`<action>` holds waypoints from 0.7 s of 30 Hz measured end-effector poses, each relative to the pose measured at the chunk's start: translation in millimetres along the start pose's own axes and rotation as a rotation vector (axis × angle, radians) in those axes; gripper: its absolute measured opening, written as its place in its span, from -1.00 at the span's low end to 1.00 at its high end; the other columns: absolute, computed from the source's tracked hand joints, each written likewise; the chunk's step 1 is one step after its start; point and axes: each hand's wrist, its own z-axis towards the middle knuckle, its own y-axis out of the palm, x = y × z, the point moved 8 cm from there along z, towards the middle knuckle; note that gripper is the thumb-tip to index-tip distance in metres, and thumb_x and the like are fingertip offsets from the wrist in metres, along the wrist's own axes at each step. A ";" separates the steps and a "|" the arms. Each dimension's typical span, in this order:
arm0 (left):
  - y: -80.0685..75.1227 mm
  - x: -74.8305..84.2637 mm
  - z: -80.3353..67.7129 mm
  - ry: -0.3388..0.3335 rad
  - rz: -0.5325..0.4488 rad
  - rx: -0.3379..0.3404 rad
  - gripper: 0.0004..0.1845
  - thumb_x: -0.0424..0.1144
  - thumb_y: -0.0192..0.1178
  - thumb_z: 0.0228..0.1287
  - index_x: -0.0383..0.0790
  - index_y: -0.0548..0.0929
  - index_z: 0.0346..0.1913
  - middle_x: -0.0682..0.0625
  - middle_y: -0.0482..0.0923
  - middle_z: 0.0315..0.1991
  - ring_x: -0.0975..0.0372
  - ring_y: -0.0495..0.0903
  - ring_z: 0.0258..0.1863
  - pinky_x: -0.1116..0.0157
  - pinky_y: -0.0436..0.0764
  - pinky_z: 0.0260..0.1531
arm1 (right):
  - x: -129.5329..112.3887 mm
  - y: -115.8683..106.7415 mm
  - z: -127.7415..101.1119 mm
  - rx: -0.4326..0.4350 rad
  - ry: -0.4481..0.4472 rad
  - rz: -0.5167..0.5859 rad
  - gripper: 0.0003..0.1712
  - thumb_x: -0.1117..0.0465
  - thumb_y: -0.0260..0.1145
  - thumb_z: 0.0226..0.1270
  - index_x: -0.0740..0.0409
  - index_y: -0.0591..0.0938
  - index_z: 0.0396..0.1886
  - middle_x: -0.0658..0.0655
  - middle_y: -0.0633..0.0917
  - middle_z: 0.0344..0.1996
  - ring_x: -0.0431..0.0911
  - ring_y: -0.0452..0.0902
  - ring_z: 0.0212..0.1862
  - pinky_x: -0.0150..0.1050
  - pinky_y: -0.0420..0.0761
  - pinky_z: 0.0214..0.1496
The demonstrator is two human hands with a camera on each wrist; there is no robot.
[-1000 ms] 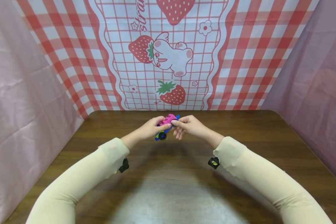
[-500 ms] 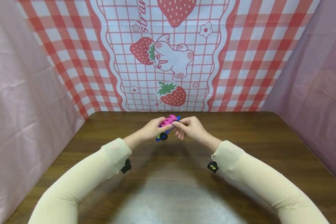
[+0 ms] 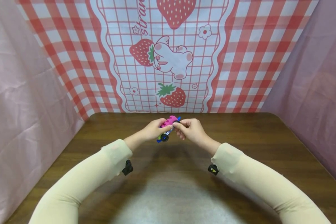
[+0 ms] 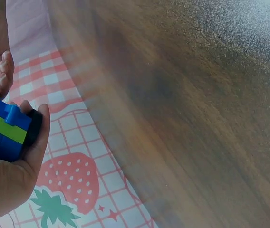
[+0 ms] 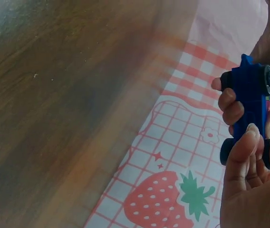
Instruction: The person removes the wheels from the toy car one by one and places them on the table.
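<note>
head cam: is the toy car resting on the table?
No, the toy car is held up above the table between the left hand and the right hand.

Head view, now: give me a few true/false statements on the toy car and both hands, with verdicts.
1. Both hands hold the pink-and-blue brick toy car. True: left hand and right hand grip it.
2. The car rests on the brown wooden table. False: it is held above it.
3. The car has black wheels. True.
4. The sleeves are red. False: the sleeves are cream.
</note>
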 end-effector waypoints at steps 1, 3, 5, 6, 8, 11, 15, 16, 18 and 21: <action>0.7 -0.5 0.3 -0.006 0.004 0.001 -0.69 -0.05 0.08 0.44 -0.30 0.51 -0.18 0.04 0.40 -0.46 0.28 0.37 -0.49 0.41 0.38 -0.49 | 0.2 -0.5 -0.3 0.005 0.006 -0.022 -0.57 0.05 0.28 0.36 0.30 0.68 -0.57 0.15 0.64 -0.71 -0.17 0.49 -0.70 -0.24 0.56 -0.62; 1.9 -2.3 0.6 -0.018 0.005 0.006 -0.68 -0.05 0.08 0.43 -0.31 0.51 -0.19 0.05 0.39 -0.47 0.28 0.38 -0.50 0.42 0.39 -0.50 | 0.0 -1.0 -0.4 0.005 0.017 -0.044 -0.56 0.03 0.29 0.36 0.28 0.68 -0.59 0.14 0.63 -0.72 -0.16 0.48 -0.71 -0.23 0.55 -0.63; 2.5 -4.5 0.8 -0.029 -0.007 0.009 -0.68 -0.05 0.08 0.43 -0.31 0.50 -0.21 0.04 0.40 -0.48 0.28 0.40 -0.51 0.42 0.41 -0.52 | -0.3 -0.2 -0.2 -0.014 0.031 -0.039 -0.56 0.01 0.28 0.37 0.27 0.69 -0.57 0.19 0.64 -0.70 -0.15 0.49 -0.71 -0.25 0.55 -0.63; 2.5 -5.3 1.2 -0.031 -0.016 0.012 -0.68 -0.05 0.08 0.43 -0.31 0.50 -0.21 0.04 0.42 -0.47 0.28 0.41 -0.51 0.42 0.42 -0.51 | 0.0 0.4 0.2 -0.030 0.040 -0.017 -0.56 0.01 0.27 0.38 0.28 0.69 -0.55 0.23 0.66 -0.67 -0.14 0.50 -0.71 -0.23 0.57 -0.62; 2.1 -7.3 1.0 -0.033 -0.035 0.012 -0.68 -0.06 0.08 0.44 -0.32 0.50 -0.20 0.01 0.46 -0.45 0.28 0.44 -0.49 0.42 0.43 -0.50 | 1.0 2.7 1.1 -0.062 0.058 0.032 -0.56 0.02 0.25 0.39 0.31 0.70 -0.49 0.28 0.68 -0.62 -0.13 0.54 -0.69 -0.20 0.61 -0.58; 2.3 -8.4 0.7 -0.029 -0.042 -0.001 -0.66 -0.06 0.08 0.44 -0.34 0.51 -0.15 -0.03 0.51 -0.40 0.26 0.46 -0.46 0.41 0.44 -0.47 | 3.7 4.2 1.8 -0.097 0.097 0.082 -0.55 0.03 0.25 0.40 0.37 0.69 -0.43 0.30 0.71 -0.57 -0.14 0.60 -0.65 -0.17 0.66 -0.51; 2.3 -8.5 -0.1 -0.031 -0.031 -0.009 -0.64 -0.05 0.08 0.44 -0.36 0.51 -0.10 -0.06 0.52 -0.37 0.25 0.47 -0.43 0.40 0.46 -0.45 | 6.5 0.4 1.5 -0.075 0.168 0.152 -0.54 0.04 0.34 0.32 0.45 0.65 -0.39 0.30 0.74 -0.52 -0.11 0.65 -0.61 -0.15 0.69 -0.45; 2.2 -8.8 -0.5 -0.036 -0.030 -0.010 -0.63 -0.04 0.08 0.44 -0.36 0.51 -0.09 -0.06 0.52 -0.36 0.24 0.47 -0.42 0.40 0.46 -0.44 | 6.9 -0.6 1.4 -0.064 0.187 0.179 -0.55 0.05 0.37 0.29 0.46 0.64 -0.38 0.31 0.74 -0.50 -0.08 0.67 -0.59 -0.15 0.69 -0.43; 1.9 -9.1 -0.8 -0.042 -0.030 -0.008 -0.62 -0.04 0.09 0.43 -0.37 0.51 -0.07 -0.07 0.53 -0.34 0.24 0.48 -0.41 0.40 0.47 -0.44 | 7.8 -2.1 1.4 -0.038 0.223 0.225 -0.58 0.09 0.41 0.24 0.45 0.62 -0.35 0.34 0.74 -0.46 -0.02 0.70 -0.54 -0.14 0.70 -0.40; 1.8 -9.8 -0.6 -0.049 -0.032 -0.008 -0.61 -0.04 0.09 0.43 -0.38 0.51 -0.05 -0.10 0.56 -0.30 0.23 0.49 -0.41 0.40 0.48 -0.44 | 9.1 -2.8 1.2 -0.010 0.265 0.268 -0.66 0.17 0.44 0.20 0.40 0.59 -0.31 0.39 0.74 -0.38 0.08 0.73 -0.44 -0.10 0.71 -0.31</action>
